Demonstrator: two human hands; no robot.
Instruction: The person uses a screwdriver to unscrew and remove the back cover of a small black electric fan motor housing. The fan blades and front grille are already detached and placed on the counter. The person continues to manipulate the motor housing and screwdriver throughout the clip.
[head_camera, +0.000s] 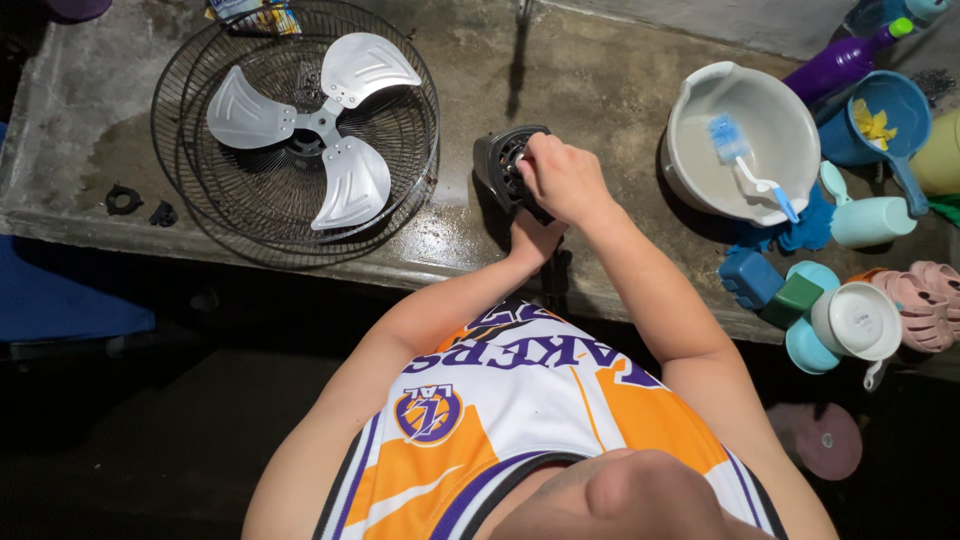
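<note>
A black fan motor housing (500, 160) with a vented back stands on the wet concrete counter (580, 90). My right hand (562, 178) is closed over its right side. My left hand (536, 240) grips it from below, near the counter's front edge. To the left lies a round black wire fan guard (190, 190) with a silver three-blade fan propeller (312, 125) resting inside it.
A white basin (690, 150) holding a blue-and-white brush (745, 165) sits at the right, with blue scoops, plastic cups, a purple bottle (840, 62) and pink sandals (925, 300) around it. Two small black parts (140, 205) lie at the counter's left end.
</note>
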